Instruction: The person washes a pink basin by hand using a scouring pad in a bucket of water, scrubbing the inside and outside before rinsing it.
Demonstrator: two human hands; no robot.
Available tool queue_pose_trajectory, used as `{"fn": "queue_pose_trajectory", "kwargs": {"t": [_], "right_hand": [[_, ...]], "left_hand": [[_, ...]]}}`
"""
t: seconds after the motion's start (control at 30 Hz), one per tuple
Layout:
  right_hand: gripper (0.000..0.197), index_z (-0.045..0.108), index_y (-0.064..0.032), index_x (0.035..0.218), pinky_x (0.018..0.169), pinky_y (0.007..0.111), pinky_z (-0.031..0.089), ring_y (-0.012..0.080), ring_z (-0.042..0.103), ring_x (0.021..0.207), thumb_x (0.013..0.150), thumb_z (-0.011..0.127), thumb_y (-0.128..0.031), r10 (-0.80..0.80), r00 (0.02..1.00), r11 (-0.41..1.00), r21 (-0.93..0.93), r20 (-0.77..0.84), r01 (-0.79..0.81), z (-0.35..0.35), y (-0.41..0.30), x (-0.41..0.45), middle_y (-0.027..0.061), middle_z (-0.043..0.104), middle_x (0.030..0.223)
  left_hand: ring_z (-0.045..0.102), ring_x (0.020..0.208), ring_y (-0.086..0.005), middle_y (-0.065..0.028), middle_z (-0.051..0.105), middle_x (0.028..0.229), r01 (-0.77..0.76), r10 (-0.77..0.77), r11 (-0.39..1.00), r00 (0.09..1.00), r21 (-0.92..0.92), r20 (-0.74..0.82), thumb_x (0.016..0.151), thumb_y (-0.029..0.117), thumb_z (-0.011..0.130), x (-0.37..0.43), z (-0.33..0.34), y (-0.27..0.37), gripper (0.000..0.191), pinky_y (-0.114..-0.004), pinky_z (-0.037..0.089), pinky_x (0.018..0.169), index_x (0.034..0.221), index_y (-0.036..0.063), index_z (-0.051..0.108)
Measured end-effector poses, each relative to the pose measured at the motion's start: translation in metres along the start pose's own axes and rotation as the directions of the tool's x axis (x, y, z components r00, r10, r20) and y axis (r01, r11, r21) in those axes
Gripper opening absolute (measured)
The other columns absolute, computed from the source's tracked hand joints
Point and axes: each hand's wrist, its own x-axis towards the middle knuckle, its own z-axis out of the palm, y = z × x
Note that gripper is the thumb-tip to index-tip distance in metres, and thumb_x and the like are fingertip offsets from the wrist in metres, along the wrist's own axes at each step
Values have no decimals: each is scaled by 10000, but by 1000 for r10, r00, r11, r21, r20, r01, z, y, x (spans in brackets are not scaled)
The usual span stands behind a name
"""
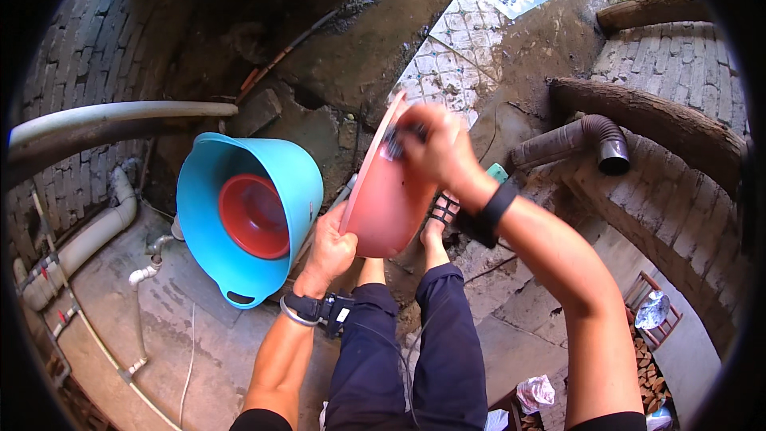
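My left hand [332,244] grips the rim of a pink plastic basin [389,215] at its lower left. The basin is tipped on its side in front of my legs, its outer wall turned to the right. My right hand [437,143], blurred, presses a small dark scouring pad [395,142] against that outer wall near the upper rim. Its fingers hide much of the pad, and the pad's exact material cannot be told. To the left, a large blue plastic tub [308,179] leans with its mouth facing left, and a red basin [230,206] sits inside it.
White PVC pipes [84,263] run along the brick wall at left. A metal stovepipe elbow [604,131] and wooden logs [652,114] jut in at right. Wet tiles [455,54] lie ahead on muddy ground. A green object [497,172] is by my right foot. Firewood [652,371] is stacked lower right.
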Motion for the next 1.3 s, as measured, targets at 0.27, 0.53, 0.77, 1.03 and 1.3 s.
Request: {"fn": "queue_pose_trajectory", "kwargs": {"t": [0.27,0.53,0.77,1.03,1.3], "right_hand": [[121,698,-47,846,798,363,515,307,639,797,727,714,-32,-256,967,966,-51,-4,255,13,-6,-24,113,661,813],[154,717,-19,914,726,363,527,305,656,788,760,709,-22,-84,993,993,-93,-84,76,1,23,-22,150,669,848],[269,664,-63,950,698,388,495,302,578,821,696,736,-12,-356,924,934,15,139,358,13,-45,-101,103,571,881],[110,709,-27,881,742,401,503,339,632,830,783,715,-75,-17,977,1000,-4,-214,17,0,19,-4,163,630,858],[295,677,-71,973,690,397,499,313,586,799,695,743,5,-375,924,926,77,68,370,25,-36,-107,124,594,926]], "left_hand": [[609,984,-124,-32,662,1041,13,-13,1000,1000,9,18,694,-143,344,1,-5,-3,561,-257,477,888,1178,-45,610],[528,639,-47,15,634,855,19,-20,999,1000,-36,-23,710,-127,357,-8,-9,-3,533,-201,417,538,1142,8,639],[493,524,-51,3,618,802,26,-49,980,992,-196,-116,716,-114,349,7,4,-1,533,-214,385,420,1151,42,615],[532,618,-73,-1,633,826,57,-120,945,977,-322,-179,659,-127,382,-3,6,8,513,-190,408,505,1091,-3,629],[608,778,-105,-12,665,951,57,-159,918,960,-393,-232,639,-114,402,5,-9,-4,519,-193,472,647,1082,17,640]]}}
